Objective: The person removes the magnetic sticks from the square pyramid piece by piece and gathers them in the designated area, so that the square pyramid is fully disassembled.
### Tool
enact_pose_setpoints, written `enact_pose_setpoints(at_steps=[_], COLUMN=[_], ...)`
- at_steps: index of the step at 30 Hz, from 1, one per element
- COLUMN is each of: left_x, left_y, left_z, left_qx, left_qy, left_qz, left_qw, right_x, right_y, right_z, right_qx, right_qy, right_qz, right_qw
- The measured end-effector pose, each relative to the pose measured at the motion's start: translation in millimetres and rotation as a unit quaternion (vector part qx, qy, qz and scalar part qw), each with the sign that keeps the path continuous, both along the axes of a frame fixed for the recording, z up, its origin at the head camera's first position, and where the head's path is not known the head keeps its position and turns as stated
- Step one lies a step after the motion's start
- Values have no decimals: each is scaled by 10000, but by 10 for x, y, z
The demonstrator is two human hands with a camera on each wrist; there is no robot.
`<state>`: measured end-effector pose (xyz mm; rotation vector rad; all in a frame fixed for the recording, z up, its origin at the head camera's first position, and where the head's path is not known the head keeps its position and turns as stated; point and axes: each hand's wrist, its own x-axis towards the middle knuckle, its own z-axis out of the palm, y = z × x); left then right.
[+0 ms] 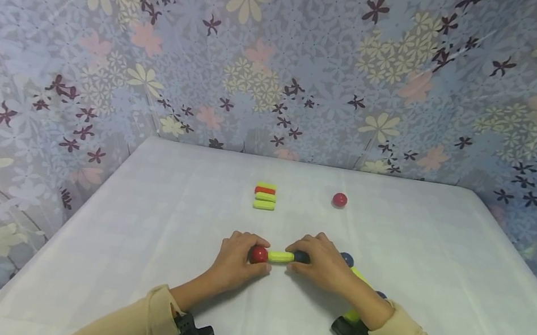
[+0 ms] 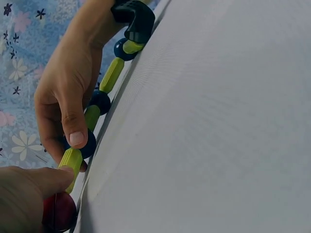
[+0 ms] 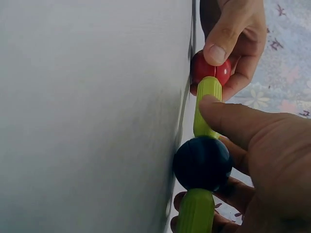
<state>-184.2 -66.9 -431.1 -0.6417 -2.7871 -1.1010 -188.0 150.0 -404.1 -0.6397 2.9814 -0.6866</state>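
1. The chain of rods and balls [image 1: 316, 266] lies on the white tablecloth [image 1: 131, 263] near the front edge, running from between the two hands back under the right forearm. It alternates ribbed lime-green rods with dark blue balls.
2. The right hand [image 1: 324, 264] curls its fingers round the dark blue ball [image 3: 202, 162] and the green rod [image 3: 206, 104] beside it.
3. The left hand [image 1: 235, 257] pinches the red ball [image 1: 259, 254] against that rod's free end.
4. Judged risk: if the ball is pushed off-axis it may slip from the fingertips and roll across the cloth; a sideways pull could also break a joint further back.
5. Well apart lie a stack of spare rods [image 1: 265, 196] and a second red ball [image 1: 339, 200].
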Motion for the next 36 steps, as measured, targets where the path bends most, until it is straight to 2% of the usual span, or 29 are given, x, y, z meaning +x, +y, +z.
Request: enact_pose_setpoints(at_steps=[14, 25, 32, 36], left_x=[-14, -49, -148, -265], left_y=[-9, -127, -255, -199], left_z=[-19, -29, -5, 33], left_qx=[-123, 434, 823, 782], left_qy=[62, -213, -585, -707], left_qz=[75, -240, 111, 305], left_qw=[9999, 9985, 9948, 9940], right_x=[-33, -8, -5, -5], right_y=[14, 18, 52, 56], right_z=[-33, -26, -31, -30], right_qx=[72, -27, -144, -183], right_qy=[185, 233, 172, 210], right_qz=[-23, 121, -93, -25], right_qw=[9998, 9997, 9997, 9996])
